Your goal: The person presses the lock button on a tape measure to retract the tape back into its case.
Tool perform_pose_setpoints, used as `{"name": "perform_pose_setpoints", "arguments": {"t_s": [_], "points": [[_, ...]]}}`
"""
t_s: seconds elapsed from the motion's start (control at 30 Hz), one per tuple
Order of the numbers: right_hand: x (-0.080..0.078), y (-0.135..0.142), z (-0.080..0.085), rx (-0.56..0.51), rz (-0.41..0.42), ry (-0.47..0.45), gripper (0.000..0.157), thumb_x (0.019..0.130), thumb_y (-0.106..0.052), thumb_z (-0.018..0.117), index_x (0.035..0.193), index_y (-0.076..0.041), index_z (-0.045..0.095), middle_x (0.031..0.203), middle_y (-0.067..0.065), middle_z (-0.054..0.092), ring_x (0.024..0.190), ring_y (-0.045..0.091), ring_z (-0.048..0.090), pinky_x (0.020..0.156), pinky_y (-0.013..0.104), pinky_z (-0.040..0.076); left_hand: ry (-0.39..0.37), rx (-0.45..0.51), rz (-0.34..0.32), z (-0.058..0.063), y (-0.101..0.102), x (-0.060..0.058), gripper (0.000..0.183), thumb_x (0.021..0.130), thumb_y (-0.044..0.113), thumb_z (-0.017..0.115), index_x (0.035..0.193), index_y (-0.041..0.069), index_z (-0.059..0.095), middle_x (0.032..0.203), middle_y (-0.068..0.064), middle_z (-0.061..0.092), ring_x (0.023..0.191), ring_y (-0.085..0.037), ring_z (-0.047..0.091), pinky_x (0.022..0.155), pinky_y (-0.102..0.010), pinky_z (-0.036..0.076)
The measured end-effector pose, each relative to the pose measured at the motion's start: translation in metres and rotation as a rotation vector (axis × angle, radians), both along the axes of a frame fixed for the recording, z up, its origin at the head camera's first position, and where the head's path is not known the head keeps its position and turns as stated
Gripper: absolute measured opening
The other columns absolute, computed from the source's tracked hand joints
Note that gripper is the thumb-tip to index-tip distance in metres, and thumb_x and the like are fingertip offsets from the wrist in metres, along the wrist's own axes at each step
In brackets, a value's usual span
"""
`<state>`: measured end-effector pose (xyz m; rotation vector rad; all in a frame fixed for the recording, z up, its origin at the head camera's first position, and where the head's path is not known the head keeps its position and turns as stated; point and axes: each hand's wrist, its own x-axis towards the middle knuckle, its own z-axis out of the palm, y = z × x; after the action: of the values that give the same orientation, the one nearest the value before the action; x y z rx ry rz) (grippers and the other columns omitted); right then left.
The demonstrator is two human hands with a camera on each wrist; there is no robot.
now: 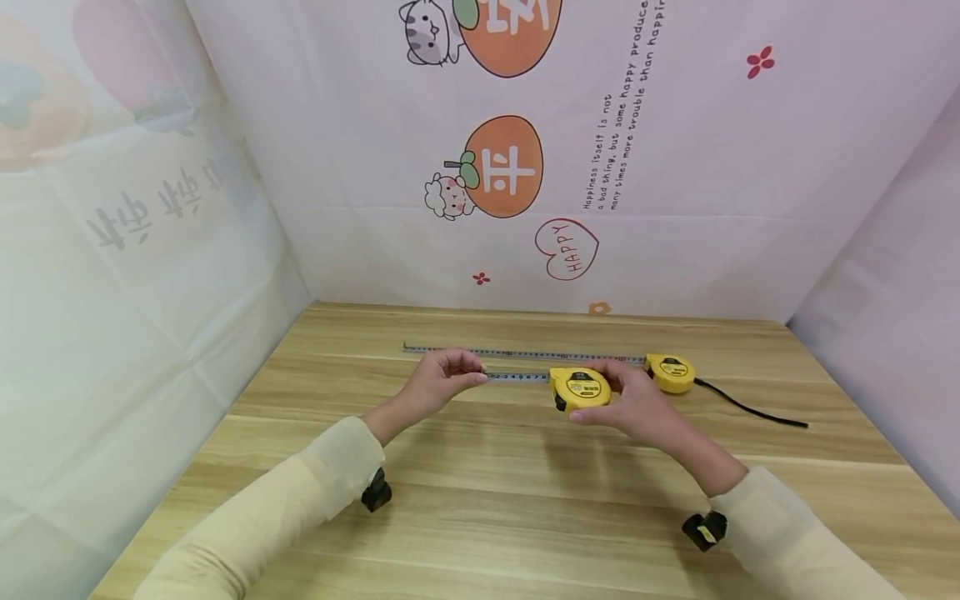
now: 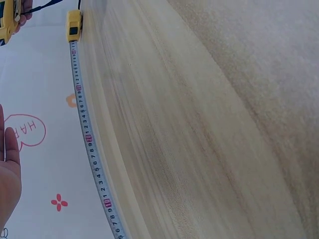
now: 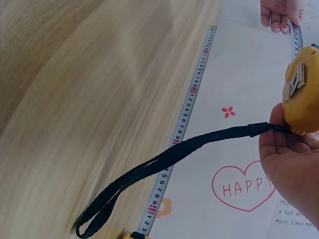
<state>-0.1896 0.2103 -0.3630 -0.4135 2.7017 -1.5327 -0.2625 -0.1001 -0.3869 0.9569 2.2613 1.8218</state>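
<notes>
My right hand (image 1: 639,407) grips a yellow tape measure (image 1: 583,390), thumb below the case and fingers behind it. A short length of its blade (image 1: 522,377) runs out to the left. The blade's end is pinched between the thumb and fingers of my left hand (image 1: 438,383). In the right wrist view, a black strap (image 3: 164,157) dangles from the held case. Behind, on the table, lies a second yellow tape measure (image 1: 672,374) with its long blade (image 1: 480,351) drawn out leftward, roughly parallel to the held one. The left wrist view cuts off most of the left hand (image 2: 9,174).
The wooden table (image 1: 465,492) reaches a white printed cloth (image 1: 375,250) at the back, with cloth also hanging at both sides. A black strap (image 1: 757,407) trails right from the second tape measure. Each wrist carries a small black camera (image 1: 377,492).
</notes>
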Motion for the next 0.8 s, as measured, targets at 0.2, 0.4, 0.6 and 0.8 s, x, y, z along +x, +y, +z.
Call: {"name": "perform_pose_setpoints", "arguments": {"t_s": [0.2,0.4,0.6,0.8], "points": [[-0.0008,-0.0020,0.0008,0.005,0.006,-0.005,0.070,0.074,-0.028,0.087,0.129,0.000,0.053,0.120,0.014,0.058,0.105,0.027,0.056,0.080,0.034,0.052,0.001,0.001,0.002,-0.0007,0.0015,-0.0005,0.013,0.093,0.012,0.068,0.101,0.002,0.069,0.096,-0.006,0.067,0.088,-0.029,0.063,0.081,-0.060,0.047],[-0.0021,-0.0039,0.0007,-0.003,0.020,-0.011,0.070,0.074,-0.029,0.087,0.127,0.001,0.054,0.119,0.014,0.059,0.103,0.027,0.057,0.079,0.033,0.052,-0.011,0.012,-0.004,-0.0024,0.0027,-0.0017,0.013,0.092,0.011,0.068,0.101,0.001,0.068,0.095,-0.007,0.066,0.090,-0.036,0.062,0.082,-0.062,0.046],[-0.0033,-0.0054,-0.0019,-0.012,0.024,-0.009,0.069,0.073,-0.030,0.088,0.127,-0.001,0.055,0.118,0.013,0.060,0.103,0.027,0.058,0.078,0.032,0.053,-0.026,0.021,-0.019,-0.0029,0.0046,-0.0018,0.014,0.092,0.011,0.068,0.101,0.001,0.068,0.096,-0.007,0.066,0.092,-0.039,0.061,0.084,-0.061,0.046],[-0.0030,-0.0076,-0.0021,0.009,0.010,-0.002,0.070,0.072,-0.031,0.088,0.127,-0.002,0.056,0.119,0.012,0.060,0.104,0.027,0.058,0.078,0.033,0.053,-0.011,0.009,-0.016,-0.0033,0.0062,-0.0024,0.015,0.092,0.012,0.068,0.102,0.000,0.069,0.097,-0.007,0.067,0.087,-0.019,0.063,0.084,-0.055,0.050]]}}
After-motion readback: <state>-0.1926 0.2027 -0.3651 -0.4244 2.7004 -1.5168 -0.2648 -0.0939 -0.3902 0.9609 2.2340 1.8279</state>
